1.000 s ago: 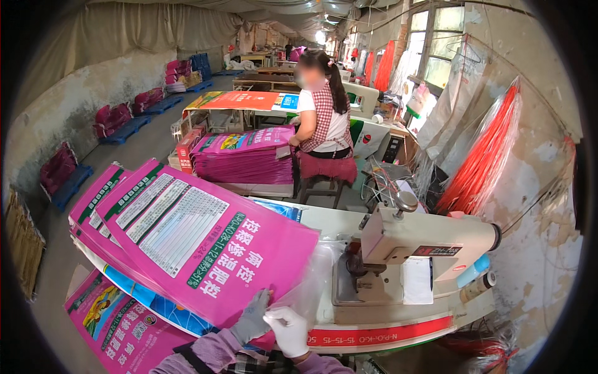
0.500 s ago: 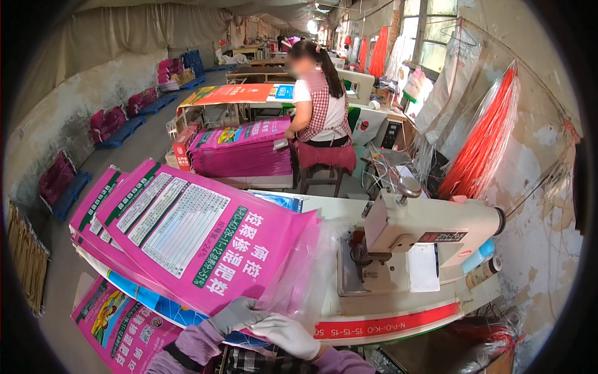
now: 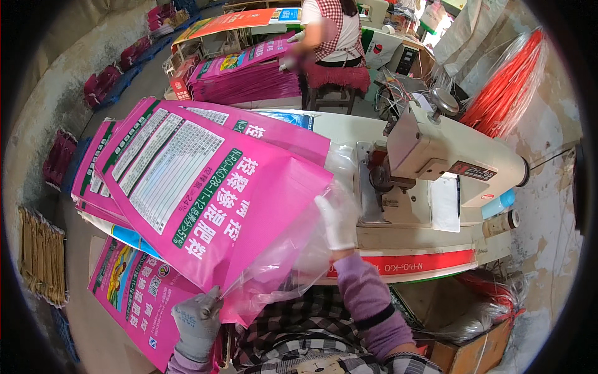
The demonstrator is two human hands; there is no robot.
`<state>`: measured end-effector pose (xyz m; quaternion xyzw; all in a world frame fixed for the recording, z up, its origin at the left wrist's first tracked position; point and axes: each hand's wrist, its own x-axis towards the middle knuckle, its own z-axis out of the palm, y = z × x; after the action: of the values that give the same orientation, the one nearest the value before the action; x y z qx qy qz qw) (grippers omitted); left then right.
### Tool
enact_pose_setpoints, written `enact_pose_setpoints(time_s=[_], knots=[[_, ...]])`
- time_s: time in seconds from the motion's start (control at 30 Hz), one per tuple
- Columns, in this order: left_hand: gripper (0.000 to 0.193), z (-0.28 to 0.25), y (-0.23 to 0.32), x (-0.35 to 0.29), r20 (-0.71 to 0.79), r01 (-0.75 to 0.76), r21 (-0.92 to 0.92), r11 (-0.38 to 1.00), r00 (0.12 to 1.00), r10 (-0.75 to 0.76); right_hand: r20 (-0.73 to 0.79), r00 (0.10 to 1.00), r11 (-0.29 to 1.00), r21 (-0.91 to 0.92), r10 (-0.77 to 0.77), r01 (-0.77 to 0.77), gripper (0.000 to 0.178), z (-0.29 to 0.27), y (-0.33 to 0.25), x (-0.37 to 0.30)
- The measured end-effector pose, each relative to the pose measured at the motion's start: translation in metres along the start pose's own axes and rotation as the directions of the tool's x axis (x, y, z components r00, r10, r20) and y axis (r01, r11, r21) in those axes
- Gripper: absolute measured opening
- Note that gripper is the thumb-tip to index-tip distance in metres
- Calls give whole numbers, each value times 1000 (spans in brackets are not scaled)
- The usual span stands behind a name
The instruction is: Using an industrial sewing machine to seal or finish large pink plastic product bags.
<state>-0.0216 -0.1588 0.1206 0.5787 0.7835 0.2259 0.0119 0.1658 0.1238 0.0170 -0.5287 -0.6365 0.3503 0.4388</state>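
Observation:
A pink printed woven sack (image 3: 249, 187) lies over the table's left part, its mouth edge toward me, with a clear plastic liner (image 3: 274, 265) sticking out. My left hand (image 3: 198, 321), in a grey glove, is closed on the sack's near edge beside the lower corner. At the other end of the mouth, my right hand (image 3: 338, 221), in a white glove, grips the liner near the sack's upper corner; its fingertips are partly veiled by the film. More pink sacks (image 3: 93, 162) are stacked beneath. To the right stands a cream sewing machine (image 3: 455, 149).
Another pink sack (image 3: 134, 299) hangs low at the left. A thread cone (image 3: 501, 221) and a blue bottle (image 3: 498, 202) sit behind the machine. Red strands (image 3: 507, 87) hang by the right wall. Ahead, a co-worker (image 3: 336, 37) stands at a pile of sacks (image 3: 249, 84).
My hands, close together at the near edge before, are now apart: the left lower and leftward, the right up and rightward. The top sack has turned and shifted toward me. The view has tipped downward.

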Motion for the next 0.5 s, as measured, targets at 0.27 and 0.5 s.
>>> enact_pose_setpoints(time_s=[0.27,0.5], knots=[[19,19,6,-9,-124,66,-78,995,989,-76,-99,538,522,-439,-837,732,35,-60,-36,-8],[21,37,-8,-33,3,148,-56,987,989,-149,258,940,929,-238,-222,284,22,-45,-6,23]])
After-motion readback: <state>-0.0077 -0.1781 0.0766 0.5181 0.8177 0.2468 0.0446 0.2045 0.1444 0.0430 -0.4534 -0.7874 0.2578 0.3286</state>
